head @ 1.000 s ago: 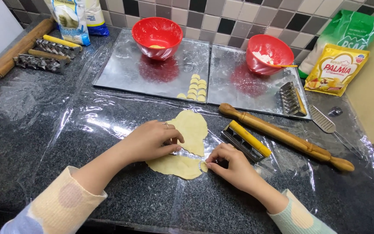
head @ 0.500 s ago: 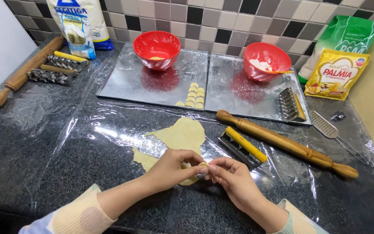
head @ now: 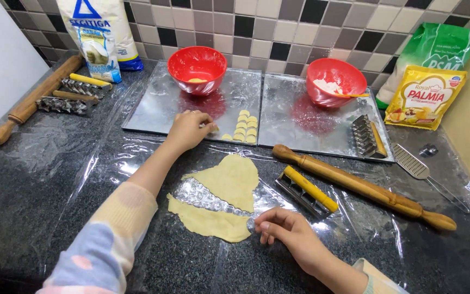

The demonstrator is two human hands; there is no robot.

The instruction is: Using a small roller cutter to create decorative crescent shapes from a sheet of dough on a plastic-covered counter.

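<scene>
Head view: left hand (head: 187, 127), fingers pinched on a small cut dough piece, sets it on the left metal tray (head: 153, 111) beside the rows of cut pieces (head: 241, 126) at centre frame. Place pieces close but apart, lowering flat. Right hand (head: 286, 231), closed around a small cutter, rests at the rolled dough (head: 221, 198), lower centre. White-and-blue bag (head: 100, 32) stands upper left; green bag (head: 433, 51) and yellow pouch (head: 425, 97) upper right.

Your way right is barred by the long wooden rolling pin (head: 363, 186) and yellow-handled metal cutter (head: 305, 191) — bare counter lies left of the flat yellow dough sheet (head: 229, 182).
</scene>
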